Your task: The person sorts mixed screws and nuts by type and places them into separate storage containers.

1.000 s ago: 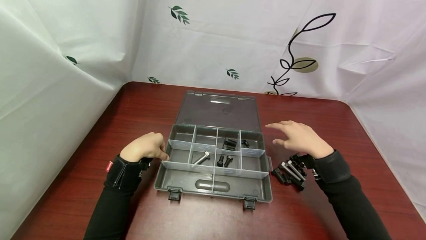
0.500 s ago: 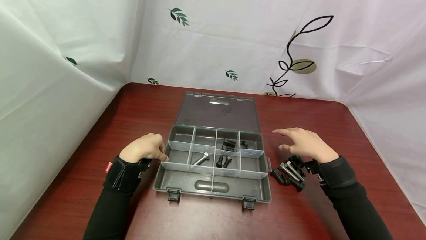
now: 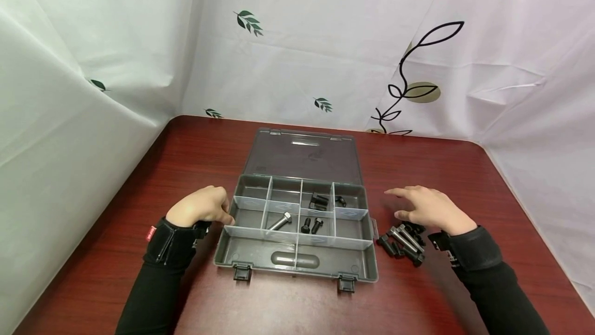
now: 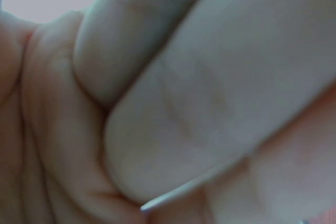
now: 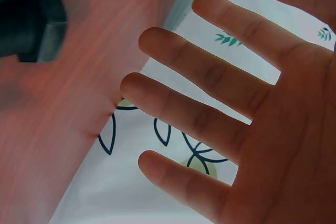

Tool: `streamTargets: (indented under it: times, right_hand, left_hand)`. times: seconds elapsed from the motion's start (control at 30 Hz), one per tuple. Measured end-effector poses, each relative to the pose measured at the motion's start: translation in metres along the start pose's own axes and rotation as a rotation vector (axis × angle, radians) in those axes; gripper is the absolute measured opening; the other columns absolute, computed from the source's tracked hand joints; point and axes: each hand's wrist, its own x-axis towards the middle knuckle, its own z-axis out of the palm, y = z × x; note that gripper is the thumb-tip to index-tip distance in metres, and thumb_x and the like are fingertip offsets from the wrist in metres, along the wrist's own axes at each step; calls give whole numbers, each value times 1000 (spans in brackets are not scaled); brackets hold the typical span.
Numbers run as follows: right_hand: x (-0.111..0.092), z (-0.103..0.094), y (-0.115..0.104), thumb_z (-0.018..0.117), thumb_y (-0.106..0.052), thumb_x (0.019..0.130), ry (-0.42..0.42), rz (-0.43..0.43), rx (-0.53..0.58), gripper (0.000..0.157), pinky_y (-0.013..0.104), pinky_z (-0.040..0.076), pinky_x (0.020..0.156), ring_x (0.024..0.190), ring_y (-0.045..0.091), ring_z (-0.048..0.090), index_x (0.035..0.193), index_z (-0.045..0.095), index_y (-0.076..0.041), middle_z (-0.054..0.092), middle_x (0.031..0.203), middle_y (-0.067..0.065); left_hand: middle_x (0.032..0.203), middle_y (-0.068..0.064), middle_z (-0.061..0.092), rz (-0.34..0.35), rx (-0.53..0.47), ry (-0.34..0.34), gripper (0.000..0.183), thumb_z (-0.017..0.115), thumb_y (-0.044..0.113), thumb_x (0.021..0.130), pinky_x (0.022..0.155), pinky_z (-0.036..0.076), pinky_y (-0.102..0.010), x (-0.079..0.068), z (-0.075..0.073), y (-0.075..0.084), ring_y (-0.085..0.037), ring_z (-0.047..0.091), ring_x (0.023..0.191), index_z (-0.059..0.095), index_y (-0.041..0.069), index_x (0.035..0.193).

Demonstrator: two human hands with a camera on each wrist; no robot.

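A grey plastic compartment box (image 3: 260,258) lies on the table with its lid (image 3: 302,157) folded back. My left hand (image 3: 200,208) is at its left wall, thumb and index finger at the rim, other fingers curled into the palm in the left wrist view. My right hand (image 3: 429,207) hovers with spread fingers just beyond a pile of black and silver bolts (image 3: 404,242), holding nothing. Inside the box, one silver bolt (image 3: 281,221) lies in the middle row, left of two black bolts (image 3: 311,225). Dark fasteners (image 3: 318,201) lie in two back compartments.
The red-brown table (image 3: 204,154) is bounded by white leaf-patterned cloth (image 3: 288,56) at the back and both sides. Two black latches (image 3: 241,272) stick out from the box's front edge.
My right hand has moved right and slightly towards me, away from the box and closer over the bolt pile. My left hand stays at the box's left wall.
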Motion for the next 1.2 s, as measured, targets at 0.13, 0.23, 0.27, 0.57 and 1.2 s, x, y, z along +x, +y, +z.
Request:
streamTargets:
  times: [0.13,0.23,0.27,0.57,1.2]
  right_hand:
    - [-5,6,0,70,-29,78,-9,-6,-24,50,47,46,73,105,35,56,124,58,-12,60,116,17]
    - [-9,9,-1,71,-32,77,-10,-11,-32,49,46,46,73,103,34,57,120,61,-12,60,114,15]
    - [-9,10,-2,71,-33,77,-10,-12,-30,48,47,46,75,104,34,56,120,61,-12,60,114,15]
    - [-14,14,-3,72,-32,76,-45,-7,-30,39,41,45,68,89,24,59,109,65,-14,62,103,4]
    - [-15,21,-5,75,-27,71,-57,-17,-53,24,42,44,68,94,28,56,93,68,-22,60,97,-1]
  left_hand:
    - [52,10,34,7,3,5,33,74,29,71,51,30,-27,0,0,0,-11,35,54,50,18,52]
    - [52,10,33,10,5,3,32,74,29,71,51,30,-27,1,0,-1,-11,35,53,51,18,52]
    - [52,10,33,9,5,2,32,74,29,71,51,30,-27,1,0,0,-11,35,53,51,18,52]
    - [51,10,34,10,4,0,32,74,30,71,51,30,-27,2,1,-1,-11,36,53,51,18,52]
    - [51,10,32,14,1,-5,34,74,30,72,51,28,-26,1,0,-1,-11,34,52,50,17,52]
